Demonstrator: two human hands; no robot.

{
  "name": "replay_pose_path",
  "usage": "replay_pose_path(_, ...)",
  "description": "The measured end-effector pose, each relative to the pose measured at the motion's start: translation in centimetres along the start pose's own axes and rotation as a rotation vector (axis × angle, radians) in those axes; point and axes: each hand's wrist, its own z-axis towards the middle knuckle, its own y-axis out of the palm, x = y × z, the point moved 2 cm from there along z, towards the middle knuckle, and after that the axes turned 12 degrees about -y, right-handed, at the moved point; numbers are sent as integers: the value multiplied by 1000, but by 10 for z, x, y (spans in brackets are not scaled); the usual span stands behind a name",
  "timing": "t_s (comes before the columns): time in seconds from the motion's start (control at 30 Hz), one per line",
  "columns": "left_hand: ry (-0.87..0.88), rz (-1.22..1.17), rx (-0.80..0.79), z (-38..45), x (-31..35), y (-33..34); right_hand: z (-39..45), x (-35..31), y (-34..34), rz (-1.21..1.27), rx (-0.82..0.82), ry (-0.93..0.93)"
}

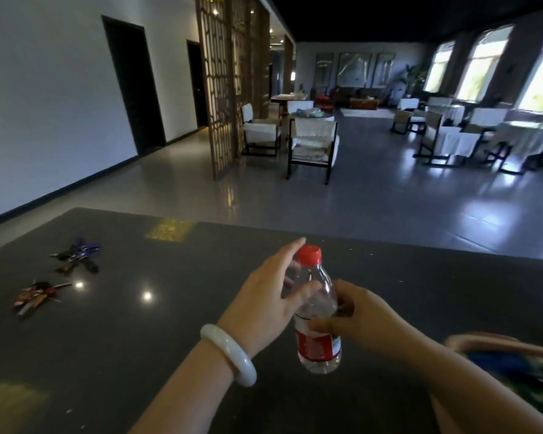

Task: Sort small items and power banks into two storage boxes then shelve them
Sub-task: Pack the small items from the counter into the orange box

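The dark counter (176, 355) runs wide across the lower view, its far edge crossing from upper left to the right, with bare grey floor (358, 198) beyond it and open room before the nearest chairs (314, 145). Near the middle of the counter, a clear water bottle (317, 311) with a red cap and red label stands upright, a little tilted, between the two hands. The right hand (358, 317) grips it round the body, thumb and fingers curled just above the label. The left hand (273, 296), with a white bangle (229, 353) on its wrist, lies against the bottle's upper part with fingers fairly straight and spread, the thumb across the clear shoulder and a fingertip reaching beside the cap. Well apart to the left, two bunches of keys (76, 255) lie on the counter, one nearer the far edge and the other closer to the left side. At the lower right edge a blurred blue thing sits close by the right forearm; what it is cannot be told. A wooden lattice screen (220, 89) stands past the counter to the left of the chairs.
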Motion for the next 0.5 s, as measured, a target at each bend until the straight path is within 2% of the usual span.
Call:
replay_pose_path(0.23,241,-121,-93,-22,122,59,-132,11,-107,-98,105,28)
replay_pose_path(0.33,255,-153,-161,-38,154,87,-180,25,-136,-134,106,17)
replay_pose_path(0.5,231,-104,-260,-67,173,135,-240,52,-149,-111,-5,16)
